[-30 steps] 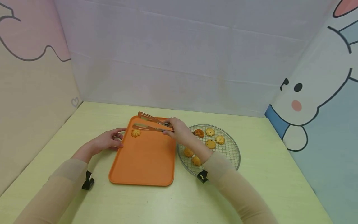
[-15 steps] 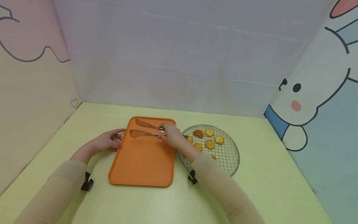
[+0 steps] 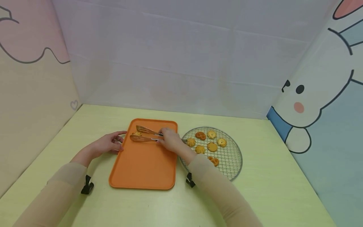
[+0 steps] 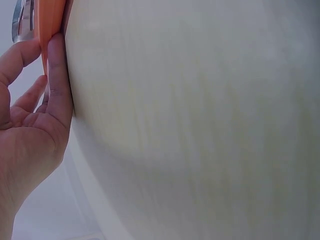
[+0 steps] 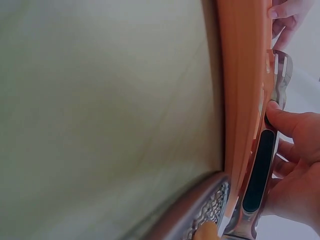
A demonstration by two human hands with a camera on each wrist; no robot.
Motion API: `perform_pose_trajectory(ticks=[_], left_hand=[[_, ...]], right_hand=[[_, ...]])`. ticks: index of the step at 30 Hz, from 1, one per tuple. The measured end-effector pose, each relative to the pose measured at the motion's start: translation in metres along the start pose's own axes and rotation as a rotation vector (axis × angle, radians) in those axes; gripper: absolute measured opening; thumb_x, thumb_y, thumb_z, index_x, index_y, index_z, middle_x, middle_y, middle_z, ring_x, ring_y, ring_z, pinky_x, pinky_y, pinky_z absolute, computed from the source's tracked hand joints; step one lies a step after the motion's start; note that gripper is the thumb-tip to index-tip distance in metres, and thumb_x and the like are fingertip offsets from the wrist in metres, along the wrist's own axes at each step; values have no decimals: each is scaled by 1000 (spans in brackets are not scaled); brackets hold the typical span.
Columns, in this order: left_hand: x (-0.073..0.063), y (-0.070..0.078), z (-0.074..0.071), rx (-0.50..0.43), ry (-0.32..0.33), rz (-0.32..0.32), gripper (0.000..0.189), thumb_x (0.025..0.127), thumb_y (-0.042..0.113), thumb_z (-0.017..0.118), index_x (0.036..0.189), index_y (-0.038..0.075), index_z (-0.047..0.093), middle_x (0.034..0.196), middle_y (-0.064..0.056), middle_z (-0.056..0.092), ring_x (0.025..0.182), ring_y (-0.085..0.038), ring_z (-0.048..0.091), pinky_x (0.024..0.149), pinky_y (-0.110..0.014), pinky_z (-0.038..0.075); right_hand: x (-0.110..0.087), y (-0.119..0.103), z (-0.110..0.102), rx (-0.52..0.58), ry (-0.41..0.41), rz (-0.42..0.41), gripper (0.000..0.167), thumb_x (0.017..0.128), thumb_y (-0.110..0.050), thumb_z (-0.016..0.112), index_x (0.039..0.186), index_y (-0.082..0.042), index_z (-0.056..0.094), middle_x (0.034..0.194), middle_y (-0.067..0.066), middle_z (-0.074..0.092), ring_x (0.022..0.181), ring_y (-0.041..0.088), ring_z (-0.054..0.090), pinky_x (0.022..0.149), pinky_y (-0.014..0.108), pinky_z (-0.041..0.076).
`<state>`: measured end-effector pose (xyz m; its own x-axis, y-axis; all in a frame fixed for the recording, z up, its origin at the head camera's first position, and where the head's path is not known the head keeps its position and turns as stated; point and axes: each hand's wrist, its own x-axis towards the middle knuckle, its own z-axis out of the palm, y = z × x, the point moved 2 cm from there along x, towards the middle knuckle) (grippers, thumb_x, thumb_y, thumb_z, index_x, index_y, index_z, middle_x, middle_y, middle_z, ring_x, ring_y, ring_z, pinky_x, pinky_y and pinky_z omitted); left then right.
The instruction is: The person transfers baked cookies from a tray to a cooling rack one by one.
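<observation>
My right hand [image 3: 171, 139] grips a pair of metal tongs [image 3: 146, 139] low over the orange tray [image 3: 144, 170]. Spread a little apart, the tong arms point left, with slotted ends. A yellow flower-shaped cookie [image 3: 137, 134] near the tray's upper left shows between those ends; whether they touch it I cannot tell. The left hand [image 3: 106, 145] pinches the tray's left edge. In the left wrist view, fingers [image 4: 57, 65] lie on both sides of the orange rim. In the right wrist view, the thumb [image 5: 282, 120] presses on the tongs beside their dark grip.
Right of the tray stands a round wire rack [image 3: 229, 164] bearing several cookies, among them pretzel-shaped ones [image 3: 200, 136]. My right forearm crosses over its left part. Pale wall panels enclose the back and sides of the light wooden table [image 3: 272, 176].
My right hand and the tongs have moved left and toward me, so the tong ends now flank the tray's cookie. More rack cookies show. The left hand stays at the tray edge.
</observation>
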<state>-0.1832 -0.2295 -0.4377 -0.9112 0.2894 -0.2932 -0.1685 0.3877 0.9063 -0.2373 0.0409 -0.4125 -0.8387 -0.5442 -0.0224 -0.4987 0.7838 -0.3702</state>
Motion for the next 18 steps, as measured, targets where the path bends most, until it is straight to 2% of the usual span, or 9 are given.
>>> perform_pose_trajectory(ticks=[8,18], left_hand=[[2,-3,0,-17,1,-7,80,86,2,63,150,4,16,116,-18,38,87,-19,56,75,-33,54],[1,-2,0,-12,-3,1,81,86,2,64,150,2,14,117,-20,38,89,-19,55,77,-32,54]], right_hand=[[5,1,6,-32,16,-21,38,89,-35,63,119,-12,57,105,3,60,88,15,56,73,30,48],[5,2,8,-12,29,-17,33,90,-33,62,116,-13,58,106,1,60,89,15,57,75,32,48]])
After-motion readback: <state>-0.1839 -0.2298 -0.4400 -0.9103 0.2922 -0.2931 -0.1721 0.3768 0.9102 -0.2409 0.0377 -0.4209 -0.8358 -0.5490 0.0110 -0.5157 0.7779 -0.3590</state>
